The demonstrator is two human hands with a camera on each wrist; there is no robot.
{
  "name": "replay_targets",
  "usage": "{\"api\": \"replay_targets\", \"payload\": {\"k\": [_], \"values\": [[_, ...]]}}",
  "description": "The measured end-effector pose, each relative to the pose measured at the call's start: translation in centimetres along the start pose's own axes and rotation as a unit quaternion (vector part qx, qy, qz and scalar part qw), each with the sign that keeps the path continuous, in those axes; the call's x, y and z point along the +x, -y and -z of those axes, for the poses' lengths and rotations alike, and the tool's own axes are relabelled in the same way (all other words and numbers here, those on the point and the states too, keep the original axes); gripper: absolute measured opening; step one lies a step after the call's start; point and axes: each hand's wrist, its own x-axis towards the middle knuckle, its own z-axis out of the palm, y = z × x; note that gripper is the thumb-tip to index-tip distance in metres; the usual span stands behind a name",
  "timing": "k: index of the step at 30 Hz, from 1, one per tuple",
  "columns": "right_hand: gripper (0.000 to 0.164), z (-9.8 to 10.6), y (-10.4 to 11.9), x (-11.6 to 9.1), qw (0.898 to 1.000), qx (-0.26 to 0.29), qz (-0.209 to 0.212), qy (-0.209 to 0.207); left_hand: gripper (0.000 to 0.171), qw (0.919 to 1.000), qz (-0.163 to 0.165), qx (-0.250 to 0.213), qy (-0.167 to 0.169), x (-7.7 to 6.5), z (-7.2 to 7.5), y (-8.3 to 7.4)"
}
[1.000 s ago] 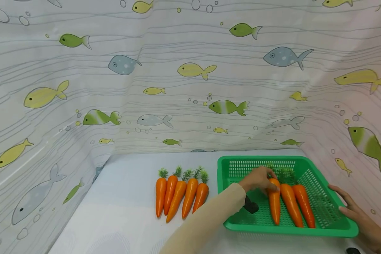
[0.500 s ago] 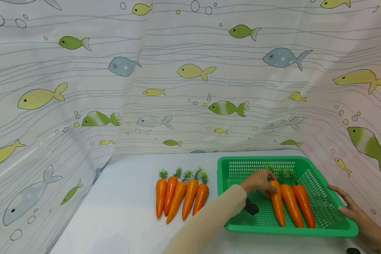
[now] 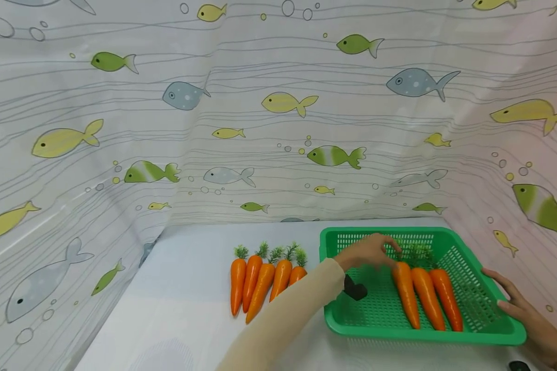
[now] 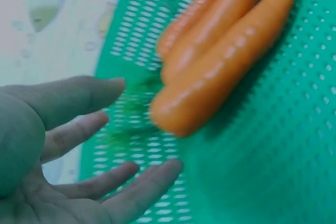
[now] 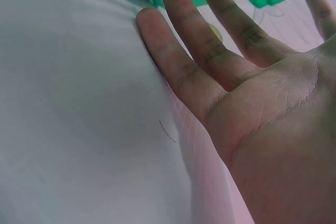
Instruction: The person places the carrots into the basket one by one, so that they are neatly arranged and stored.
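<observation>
My left hand point(image 3: 369, 251) is over the green plastic basket point(image 3: 399, 335), fingers spread with nothing between them. Beside its fingertips lies the leftmost carrot point(image 3: 406, 296) in the basket; a small gap parts them in the left wrist view, where the carrot's thick end point(image 4: 178, 111) faces the hand. Two more carrots, a middle one point(image 3: 428, 299) and a right one point(image 3: 447, 299), lie alongside it, leafy tops toward the back. At the basket's right side is my right hand point(image 3: 517, 304); its fairly straight fingers point(image 5: 184, 14) touch the outer wall in the right wrist view.
Several carrots point(image 3: 262, 283) with green tops lie in a row on the white table point(image 3: 167, 288), left of the basket; my left sleeve point(image 3: 283, 314) partly covers the rightmost ones. A fish-patterned curtain point(image 3: 278, 129) surrounds the table at the back and sides.
My left hand has let go of the leftmost carrot in the basket and drawn back slightly left and up. That carrot's tip has swung right, toward the middle one. The right hand stays at the basket.
</observation>
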Motion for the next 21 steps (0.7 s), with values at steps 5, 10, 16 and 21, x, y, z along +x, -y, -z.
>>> {"api": "replay_targets", "payload": {"k": [5,10,16,21], "values": [[0.065,0.0,0.2,0.2,1.000,-0.015,0.016,-0.011,0.037,0.9953,-0.067,-0.068,0.015,-2.0,3.2,0.7],[0.063,0.1,0.3,0.1,1.000,0.001,-0.017,0.022,0.035,0.9904,-0.115,-0.076,0.003,-4.3,6.2,2.4],[0.061,0.1,0.5,0.1,0.998,0.021,-0.033,0.038,0.035,0.9889,-0.125,-0.069,-0.040,-7.3,9.3,4.9],[0.061,0.2,0.2,0.0,0.997,0.051,-0.023,0.062,0.033,0.9892,-0.120,-0.055,-0.064,-10.2,11.4,7.3]]}}
